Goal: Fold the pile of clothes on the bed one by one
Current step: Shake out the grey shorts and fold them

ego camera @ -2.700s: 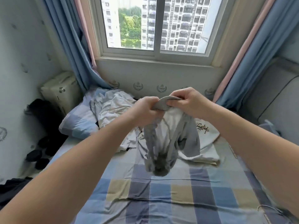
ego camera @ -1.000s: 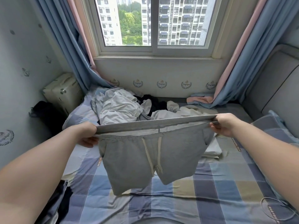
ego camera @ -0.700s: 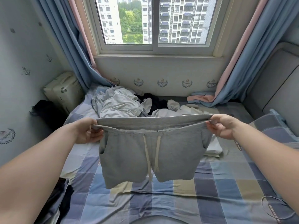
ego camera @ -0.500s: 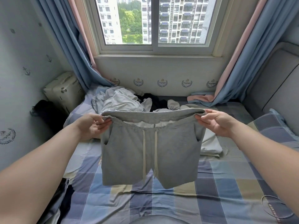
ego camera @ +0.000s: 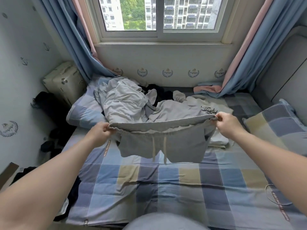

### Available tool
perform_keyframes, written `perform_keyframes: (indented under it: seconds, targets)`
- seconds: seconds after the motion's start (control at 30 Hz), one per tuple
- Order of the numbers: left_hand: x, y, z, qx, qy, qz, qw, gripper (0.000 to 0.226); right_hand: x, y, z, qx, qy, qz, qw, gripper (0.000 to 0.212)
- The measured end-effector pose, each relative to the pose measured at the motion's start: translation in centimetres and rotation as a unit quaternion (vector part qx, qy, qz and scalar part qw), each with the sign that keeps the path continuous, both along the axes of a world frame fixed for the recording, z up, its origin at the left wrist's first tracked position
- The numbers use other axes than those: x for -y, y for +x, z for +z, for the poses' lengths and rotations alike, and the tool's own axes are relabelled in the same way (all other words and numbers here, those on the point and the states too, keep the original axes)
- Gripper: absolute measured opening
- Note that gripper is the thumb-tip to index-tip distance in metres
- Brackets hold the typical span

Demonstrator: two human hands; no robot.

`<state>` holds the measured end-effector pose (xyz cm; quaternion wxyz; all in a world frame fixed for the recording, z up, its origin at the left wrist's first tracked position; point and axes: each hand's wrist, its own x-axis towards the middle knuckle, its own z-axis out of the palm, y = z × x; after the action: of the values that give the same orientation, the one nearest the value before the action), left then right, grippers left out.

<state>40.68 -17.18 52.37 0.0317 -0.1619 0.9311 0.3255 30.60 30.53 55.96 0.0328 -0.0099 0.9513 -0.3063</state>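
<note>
I have lowered the grey drawstring shorts (ego camera: 182,146) almost onto the blue checked bed (ego camera: 166,188), left grip (ego camera: 99,133) and right grip (ego camera: 227,123) each pinching a waistband end, ready for laying flat.

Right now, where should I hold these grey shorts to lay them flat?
Take the grey shorts by the two ends of the waistband, from the outer sides, where the left hand and right hand pinch it now. It spans between them and both legs hang evenly, likely settling flat.
</note>
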Motion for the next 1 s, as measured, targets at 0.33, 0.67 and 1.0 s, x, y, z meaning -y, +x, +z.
perform_keyframes:
  seconds: [0.33,0.67,1.0]
  targets:
    - [-0.1,3.8,-5.1,0.108,0.04,-0.004,0.993,0.008,-0.6,3.9,-7.4,0.092,0.001,0.04,0.995,0.016]
    - [1.6,0.9,-11.9,0.133,0.049,0.048,0.989,0.016,3.5,1.9,-15.0,0.114,-0.021,-0.007,0.993,0.019]
    - [5.4,-10.0,-34.7,0.166,-0.029,0.084,0.982,0.026,10.6,-7.1,-37.3,0.163,0.022,-0.083,0.983,0.019]
